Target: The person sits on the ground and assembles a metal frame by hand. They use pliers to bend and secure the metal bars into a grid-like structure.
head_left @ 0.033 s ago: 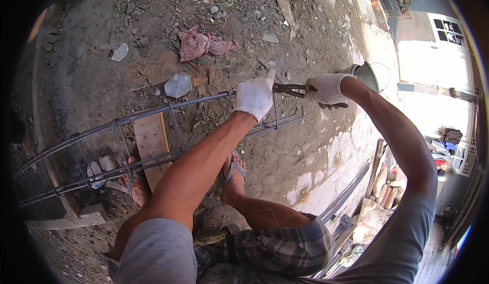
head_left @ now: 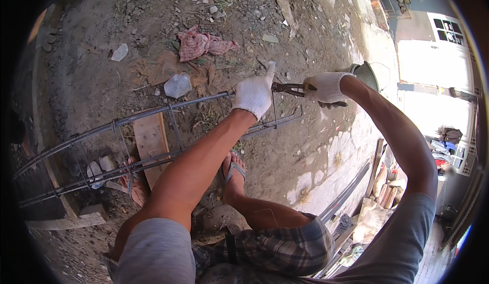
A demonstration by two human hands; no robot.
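Note:
A long rebar cage point(head_left: 137, 115) of dark steel bars, with thin stirrups across them, runs from the far left toward the middle. My left hand point(head_left: 253, 94), in a white knit glove, is closed around the upper bar near the cage's right end. One of its fingers points away from me; the others are mostly hidden. My right hand point(head_left: 328, 87), gloved as well, grips the handles of dark pincers point(head_left: 289, 89). Their jaws are at a stirrup beside my left hand; what they bite on is too small to tell.
A wooden plank point(head_left: 152, 136) lies under the cage between my sandalled feet. Beyond are a red checked cloth point(head_left: 204, 45) and a clear plastic piece point(head_left: 178, 85) on rubble-strewn dirt. A bucket point(head_left: 368, 76) stands behind my right wrist. Dark bars point(head_left: 346, 192) lie at the right.

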